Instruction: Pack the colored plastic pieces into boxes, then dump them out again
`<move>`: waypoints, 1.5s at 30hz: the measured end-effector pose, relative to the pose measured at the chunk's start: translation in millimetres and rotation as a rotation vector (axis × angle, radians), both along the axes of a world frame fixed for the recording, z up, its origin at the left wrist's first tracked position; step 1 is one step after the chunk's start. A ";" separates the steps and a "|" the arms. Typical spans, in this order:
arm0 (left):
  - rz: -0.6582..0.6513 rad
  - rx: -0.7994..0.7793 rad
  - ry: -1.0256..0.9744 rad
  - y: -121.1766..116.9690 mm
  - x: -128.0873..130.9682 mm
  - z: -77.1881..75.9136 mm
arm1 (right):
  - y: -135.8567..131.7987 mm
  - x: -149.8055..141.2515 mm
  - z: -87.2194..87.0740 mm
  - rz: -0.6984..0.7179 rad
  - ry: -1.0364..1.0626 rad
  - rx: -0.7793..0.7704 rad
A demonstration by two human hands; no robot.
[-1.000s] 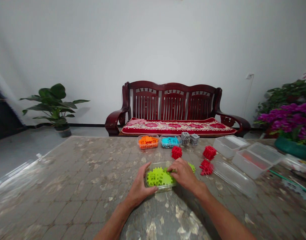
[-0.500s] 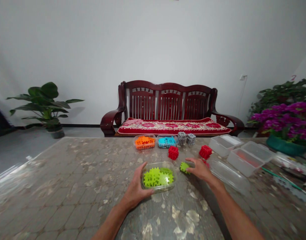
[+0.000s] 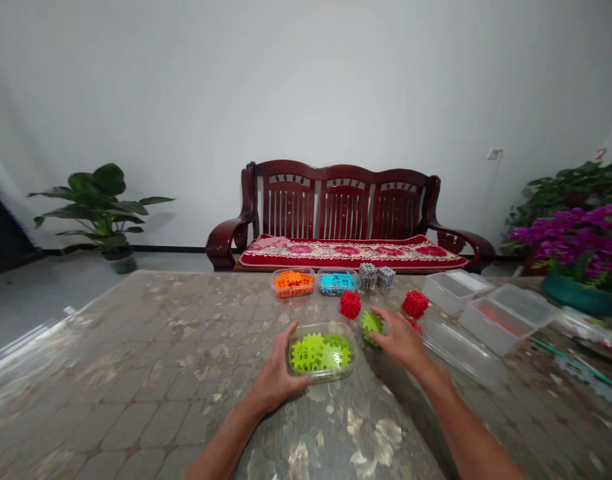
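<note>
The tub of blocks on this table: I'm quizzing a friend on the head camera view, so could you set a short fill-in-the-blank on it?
The left hand rests against a clear tub of ____ blocks.
Farther along the table, a clear box of orange blocks sits beside a clear box of ____ blocks.
The hand on the loose clump of blocks is the person's ____ one.

Missing words: green; blue; right.

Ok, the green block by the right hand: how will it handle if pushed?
The green plastic block looks light for its size, being an open lattice. Its notched edges should resist rolling, though it may slide on the glossy tabletop if the right hand pushes it.
</note>
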State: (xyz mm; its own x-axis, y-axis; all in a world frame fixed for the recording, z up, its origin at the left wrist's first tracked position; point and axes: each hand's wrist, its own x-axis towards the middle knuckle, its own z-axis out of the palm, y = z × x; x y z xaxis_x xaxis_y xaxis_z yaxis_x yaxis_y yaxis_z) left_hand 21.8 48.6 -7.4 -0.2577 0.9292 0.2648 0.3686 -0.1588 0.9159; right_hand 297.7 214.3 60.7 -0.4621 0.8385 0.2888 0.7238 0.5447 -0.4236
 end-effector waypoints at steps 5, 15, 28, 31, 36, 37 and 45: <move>-0.004 0.026 0.001 0.6 0.5 -0.5 | -37.0 -44.8 24.2 0.252 0.079 -0.045; -0.011 0.048 0.028 1.6 1.4 -2.9 | -52.0 -85.0 15.0 0.435 -0.030 -0.006; -0.021 -0.022 -0.008 0.6 3.1 0.9 | -13.2 -43.9 -5.3 0.151 0.151 -0.074; -0.015 -0.009 -0.009 1.1 3.3 -0.5 | 13.5 -11.3 -14.4 0.003 0.035 -0.109; -0.003 0.004 -0.008 2.2 2.9 -5.1 | 26.0 12.4 -28.4 -0.009 -0.207 -0.136; -0.004 0.005 -0.008 2.4 2.6 -5.7 | 24.9 12.5 -30.0 -0.011 -0.228 -0.138; -0.021 -0.018 -0.030 0.7 1.6 -1.1 | 8.9 5.4 -12.0 -0.056 -0.140 -0.069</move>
State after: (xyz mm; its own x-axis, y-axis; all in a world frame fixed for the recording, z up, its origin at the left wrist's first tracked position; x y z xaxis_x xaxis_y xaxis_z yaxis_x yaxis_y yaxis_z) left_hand 23.4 49.3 -8.5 -0.2458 0.9391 0.2401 0.3381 -0.1491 0.9292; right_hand 303.1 223.1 48.8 -0.4456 0.8798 0.1656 0.8068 0.4748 -0.3515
